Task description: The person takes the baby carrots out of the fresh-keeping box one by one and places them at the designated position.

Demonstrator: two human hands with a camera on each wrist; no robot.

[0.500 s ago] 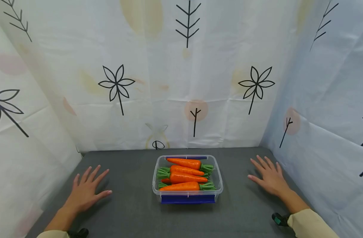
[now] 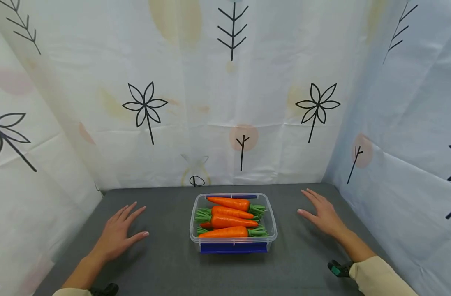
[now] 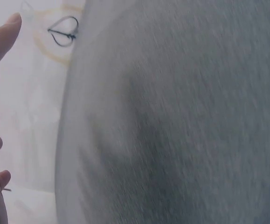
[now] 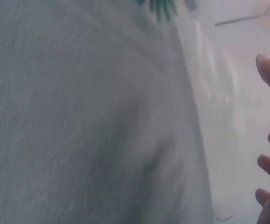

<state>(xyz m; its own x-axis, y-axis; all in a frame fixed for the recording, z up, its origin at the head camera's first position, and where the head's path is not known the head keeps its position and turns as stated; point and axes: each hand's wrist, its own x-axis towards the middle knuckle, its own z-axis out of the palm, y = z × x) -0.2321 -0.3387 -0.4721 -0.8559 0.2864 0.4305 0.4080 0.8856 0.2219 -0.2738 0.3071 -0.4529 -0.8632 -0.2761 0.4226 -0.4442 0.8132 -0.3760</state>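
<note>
A clear plastic container [image 2: 233,239] with blue side clips stands in the middle of the grey table. Several orange carrots [image 2: 230,221] with short green tops lie inside it, some partly hidden under others. To the left of the container, my left hand [image 2: 116,234] hovers over the table with fingers spread and nothing held. My right hand [image 2: 323,216] is raised on the other side, its fingers extended and thumb apart. Each wrist view catches only thumb and fingertips of its hand, with a hand shadow on the cloth; green carrot tops [image 4: 162,9] show at the top of the right wrist view.
Grey cloth covers the table [image 2: 166,271]. White fabric walls [image 2: 195,82] with line-drawn plants rise behind it and along both sides. Dark wrist-worn devices [image 2: 340,268] sit at the cuffs of both beige sleeves.
Both hands have moved inward toward the container, the left one to the right and the right one to the left. The container and carrots have stayed in place.
</note>
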